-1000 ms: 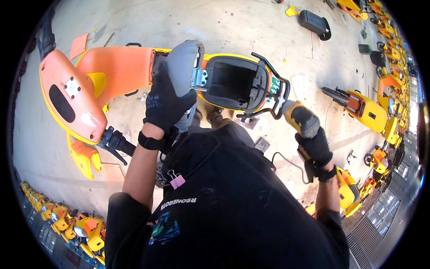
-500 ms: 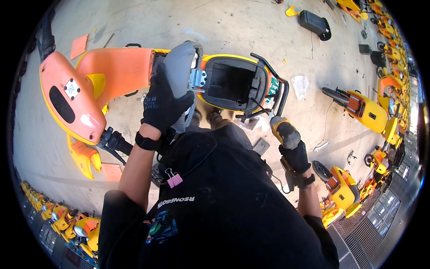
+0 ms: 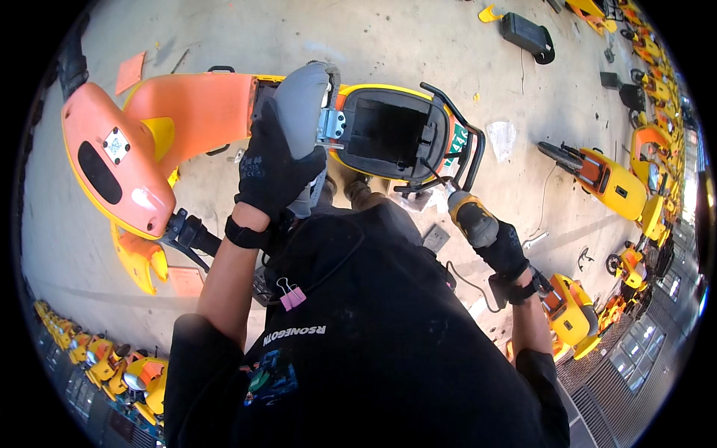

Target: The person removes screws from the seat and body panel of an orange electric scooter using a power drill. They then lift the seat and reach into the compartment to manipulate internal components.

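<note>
My left hand (image 3: 272,168), in a black glove, grips the grey seat (image 3: 300,101) of a scooter, which is tipped up on its metal hinge bracket (image 3: 331,125). Behind the hinge the dark storage box (image 3: 385,133) lies uncovered. My right hand (image 3: 505,252), also gloved, is wrapped round a yellow and black cordless power driver (image 3: 473,219). A long thin bit runs from the driver towards the rear corner of the box, beside the black rear rack (image 3: 476,158). Whether the tip touches a screw is too small to tell.
The orange and yellow scooter front (image 3: 198,108) and handlebar cover (image 3: 112,160) reach left. A loose yellow panel (image 3: 138,257) lies below them. On the floor are a plastic bag (image 3: 502,140), a wrench (image 3: 536,240) and a black box (image 3: 525,33). More yellow scooters (image 3: 616,187) stand right.
My right hand and the driver's rear end have swung right and slightly up, tilting the driver, while its bit stays by the rack. My left hand stays on the seat.
</note>
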`<state>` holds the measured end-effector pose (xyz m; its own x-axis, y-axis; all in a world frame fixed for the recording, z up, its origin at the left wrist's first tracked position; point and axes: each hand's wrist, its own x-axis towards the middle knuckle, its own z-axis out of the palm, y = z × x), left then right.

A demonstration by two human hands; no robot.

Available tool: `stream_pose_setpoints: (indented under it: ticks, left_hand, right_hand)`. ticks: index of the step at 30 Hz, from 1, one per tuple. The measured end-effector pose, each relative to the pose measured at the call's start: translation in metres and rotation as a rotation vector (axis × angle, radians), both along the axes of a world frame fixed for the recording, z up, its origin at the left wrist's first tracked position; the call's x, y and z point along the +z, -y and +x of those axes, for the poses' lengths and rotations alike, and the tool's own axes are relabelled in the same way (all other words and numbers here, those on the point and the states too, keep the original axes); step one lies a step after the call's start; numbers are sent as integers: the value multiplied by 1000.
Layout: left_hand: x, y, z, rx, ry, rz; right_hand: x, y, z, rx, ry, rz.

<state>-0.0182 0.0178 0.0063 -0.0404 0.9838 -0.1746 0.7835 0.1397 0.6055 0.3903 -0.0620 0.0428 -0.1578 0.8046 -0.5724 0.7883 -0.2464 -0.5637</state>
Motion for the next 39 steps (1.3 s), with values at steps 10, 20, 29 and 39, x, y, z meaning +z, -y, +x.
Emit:
stream_pose_setpoints:
  ticks: [10, 20, 29, 39]
  left_hand:
    - [-3, -1, -1, -24, -55, 33]
    - [-3, -1, -3, -33, -40, 23]
    - [-6, -2, -4, -52, -65, 60]
    - [-5, 1, -3, -52, -117, 58]
  right_hand:
    - [4, -16, 5, 110, -51, 23]
    - [4, -15, 1, 95, -39, 24]
    - [5, -17, -3, 281, 98, 114]
    - [1, -29, 0, 307, 107, 90]
